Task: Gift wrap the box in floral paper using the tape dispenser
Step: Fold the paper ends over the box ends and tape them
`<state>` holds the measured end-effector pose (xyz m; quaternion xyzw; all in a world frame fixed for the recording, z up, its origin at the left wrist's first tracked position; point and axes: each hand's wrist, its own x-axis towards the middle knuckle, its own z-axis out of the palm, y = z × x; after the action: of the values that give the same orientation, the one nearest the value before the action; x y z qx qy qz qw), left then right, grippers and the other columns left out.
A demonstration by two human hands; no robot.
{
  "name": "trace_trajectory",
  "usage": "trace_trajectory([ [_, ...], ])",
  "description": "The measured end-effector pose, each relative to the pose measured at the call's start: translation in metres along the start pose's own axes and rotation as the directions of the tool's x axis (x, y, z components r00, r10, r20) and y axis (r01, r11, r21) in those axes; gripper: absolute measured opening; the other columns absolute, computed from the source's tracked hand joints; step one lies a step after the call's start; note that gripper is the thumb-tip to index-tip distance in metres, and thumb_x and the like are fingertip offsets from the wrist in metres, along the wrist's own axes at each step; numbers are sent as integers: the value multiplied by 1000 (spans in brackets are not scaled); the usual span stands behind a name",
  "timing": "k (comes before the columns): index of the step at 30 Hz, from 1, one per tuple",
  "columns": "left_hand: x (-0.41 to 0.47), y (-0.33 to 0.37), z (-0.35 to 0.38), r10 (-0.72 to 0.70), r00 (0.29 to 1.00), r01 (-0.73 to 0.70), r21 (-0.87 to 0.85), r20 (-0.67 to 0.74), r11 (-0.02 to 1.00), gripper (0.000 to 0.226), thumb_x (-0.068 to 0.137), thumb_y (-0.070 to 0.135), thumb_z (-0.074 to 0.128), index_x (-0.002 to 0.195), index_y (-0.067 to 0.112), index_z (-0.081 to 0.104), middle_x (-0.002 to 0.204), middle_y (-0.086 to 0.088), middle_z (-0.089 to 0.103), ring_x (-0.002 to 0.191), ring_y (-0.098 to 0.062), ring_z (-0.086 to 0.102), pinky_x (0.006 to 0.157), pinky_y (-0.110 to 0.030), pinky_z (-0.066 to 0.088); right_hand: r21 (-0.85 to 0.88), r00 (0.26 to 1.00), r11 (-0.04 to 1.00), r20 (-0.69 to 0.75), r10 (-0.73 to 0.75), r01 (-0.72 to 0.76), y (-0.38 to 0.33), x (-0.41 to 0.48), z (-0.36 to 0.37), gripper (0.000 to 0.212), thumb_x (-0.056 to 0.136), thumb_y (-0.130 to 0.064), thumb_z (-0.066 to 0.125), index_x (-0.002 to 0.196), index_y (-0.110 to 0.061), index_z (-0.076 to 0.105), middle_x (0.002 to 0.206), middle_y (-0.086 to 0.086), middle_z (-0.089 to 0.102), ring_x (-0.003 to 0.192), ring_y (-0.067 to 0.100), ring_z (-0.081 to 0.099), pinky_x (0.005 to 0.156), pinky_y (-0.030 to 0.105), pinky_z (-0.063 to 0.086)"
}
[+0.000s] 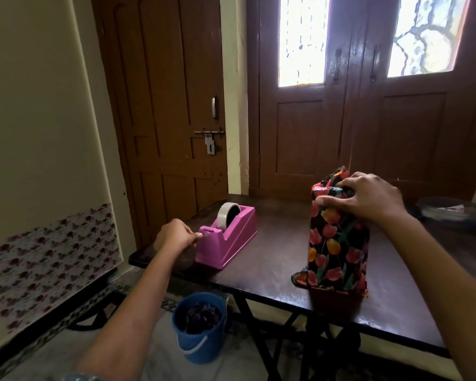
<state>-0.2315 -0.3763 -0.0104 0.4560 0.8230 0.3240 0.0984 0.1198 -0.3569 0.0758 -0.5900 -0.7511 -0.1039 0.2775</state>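
Note:
The box (pixel 337 243), covered in black paper with red and yellow tulips, stands upright on end near the front of the dark table (pixel 272 257). My right hand (pixel 368 198) grips its top, holding the folded paper flaps down. A pink tape dispenser (pixel 228 240) with a grey tape roll sits at the table's left end. My left hand (pixel 176 235) is at the dispenser's cutter end, fingers pinched together there; the tape end itself is too small to make out.
A blue bucket (pixel 199 325) with dark scraps stands on the floor under the table's left front. A round dark dish (pixel 451 210) lies at the table's far right. Brown doors stand behind the table, a wall to the left.

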Motion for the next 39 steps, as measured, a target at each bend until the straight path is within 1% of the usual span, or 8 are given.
trace_trajectory([
  [5, 6, -1, -14, 9, 998, -24, 224, 64, 974, 24, 78, 37, 73, 77, 13, 68, 80, -3, 69, 79, -18, 63, 67, -30, 47, 287, 994, 952, 44, 101, -109, 8, 15, -8, 57, 88, -60, 40, 103, -15, 71, 106, 11, 67, 94, 24, 57, 73, 35, 45],
  [9, -5, 13, -28, 150, 969, -105, -223, 197, 969, 22, 84, 28, 68, 69, 12, 65, 61, 0, 59, 57, -11, 49, 52, -23, 36, 491, 979, 847, 106, 171, -201, 13, 22, -6, 26, 86, -32, 62, 100, -12, 71, 106, 10, 66, 101, 22, 55, 81, 33, 45],
  [13, -19, 63, -33, 309, 911, -69, -638, 273, 767, 24, 83, 25, 66, 84, 1, 67, 56, 2, 55, 50, -9, 43, 47, -19, 34, 450, 918, 801, 164, 361, -395, 18, 29, -4, 30, 76, -40, 72, 98, -22, 64, 123, 10, 45, 130, 31, 28, 108, 42, 27],
  [17, -29, 131, -23, 415, 866, -57, -769, 279, 636, 17, 85, 27, 65, 78, 12, 68, 55, 4, 51, 49, -6, 40, 45, -16, 33, 686, 819, 458, 401, 410, -565, 24, 28, -2, 59, 75, -26, 75, 116, -12, 35, 116, 12, 43, 97, 22, 51, 79, 34, 48],
  [19, -36, 170, -14, 475, 833, -103, -764, 284, 637, 18, 84, 32, 65, 78, 15, 67, 56, 6, 51, 50, -6, 40, 45, -16, 32, 739, 794, 312, 492, 355, -597, 26, 30, 8, 65, 73, -23, 77, 120, -3, 36, 113, 12, 51, 82, 22, 58, 63, 31, 50],
  [22, -44, 219, 6, 562, 762, -167, -741, 321, 650, 22, 84, 37, 65, 74, 18, 68, 51, 10, 50, 45, -3, 40, 43, -15, 30, 776, 802, 238, 503, 323, -583, 34, 40, 27, 87, 47, -30, 83, 122, 1, 49, 117, 21, 59, 90, 30, 66, 68, 33, 55],
  [29, -33, 264, 32, 513, 660, -320, -412, 549, 853, 28, 83, 40, 66, 72, 15, 65, 58, 4, 51, 44, -5, 43, 45, -16, 37, 808, 815, 149, 533, 226, -570, 41, 40, 35, 60, 78, -23, 73, 127, -4, 42, 114, 20, 61, 81, 24, 66, 49, 24, 51],
  [39, -21, 265, 34, 546, 588, -418, -355, 596, 837, 25, 83, 42, 64, 73, 19, 66, 69, 2, 60, 58, -8, 53, 55, -18, 44, 782, 773, 83, 583, 251, -617, 45, 46, 42, 41, 92, -15, 49, 132, -11, 38, 117, 18, 59, 83, 22, 64, 56, 29, 50],
])
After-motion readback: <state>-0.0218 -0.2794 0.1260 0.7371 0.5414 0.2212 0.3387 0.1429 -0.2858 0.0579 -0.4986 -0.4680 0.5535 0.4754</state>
